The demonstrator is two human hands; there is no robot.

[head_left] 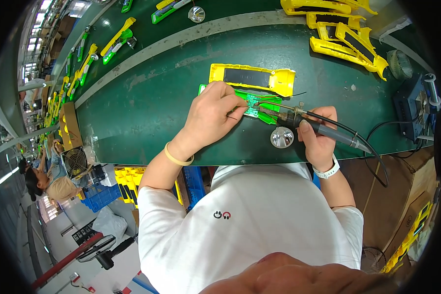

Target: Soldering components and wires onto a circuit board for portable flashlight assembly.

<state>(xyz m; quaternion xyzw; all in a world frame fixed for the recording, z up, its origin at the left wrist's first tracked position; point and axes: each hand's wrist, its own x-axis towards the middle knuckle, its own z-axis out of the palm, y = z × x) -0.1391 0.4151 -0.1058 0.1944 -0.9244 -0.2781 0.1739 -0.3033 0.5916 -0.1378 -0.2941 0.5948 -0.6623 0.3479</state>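
My right hand [318, 137] grips a soldering iron [323, 130] with a dark handle and a metal feed tube along its top. Its tip reaches left to a small green circuit board [252, 105] set in a bright green housing half [269, 117]. Over the left part of that housing, my left hand [215, 110] pinches at the board's edge; what sits between the fingertips is too small to name, perhaps a thin wire. Behind lies a yellow casing half [252, 77] with a black panel. A round silver reflector [282, 137] rests just below the iron.
More yellow casing halves [348, 41] are heaped at the far right. A blue soldering station [411, 108] stands at the right edge, its cable trailing near my right hand. Green and yellow assemblies [117, 41] line the far-left strip. A person [44, 179] works further left.
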